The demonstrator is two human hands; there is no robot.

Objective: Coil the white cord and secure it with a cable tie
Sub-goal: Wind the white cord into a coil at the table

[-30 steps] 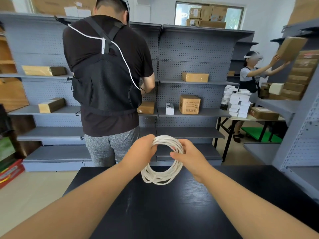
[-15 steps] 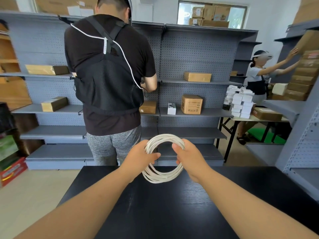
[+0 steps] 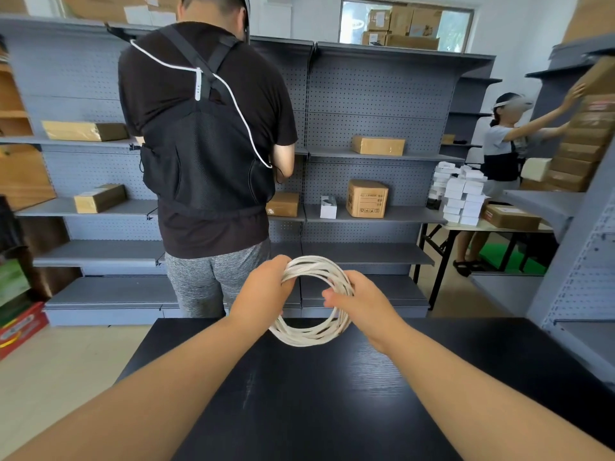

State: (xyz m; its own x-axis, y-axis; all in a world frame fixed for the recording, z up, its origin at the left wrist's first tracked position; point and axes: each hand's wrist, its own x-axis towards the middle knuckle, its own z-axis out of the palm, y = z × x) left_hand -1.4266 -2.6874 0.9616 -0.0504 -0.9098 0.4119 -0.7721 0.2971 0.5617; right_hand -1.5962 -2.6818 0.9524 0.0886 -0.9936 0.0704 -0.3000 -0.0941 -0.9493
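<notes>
The white cord is wound into a round coil of several loops, held upright above the far edge of the black table. My left hand grips the coil's upper left side, fingers curled round the strands. My right hand grips the right side, with the thumb reaching into the ring. No cable tie shows in the head view.
A person in a black vest stands just beyond the table, back to me, facing grey shelving with cardboard boxes. Another person reaches to stacked boxes at the right. A grey shelf unit flanks the table's right side.
Both hands have kept hold of the coil and shifted round it slightly; the ring has tightened and rounded. The person at the right has raised a box higher onto the stack.
</notes>
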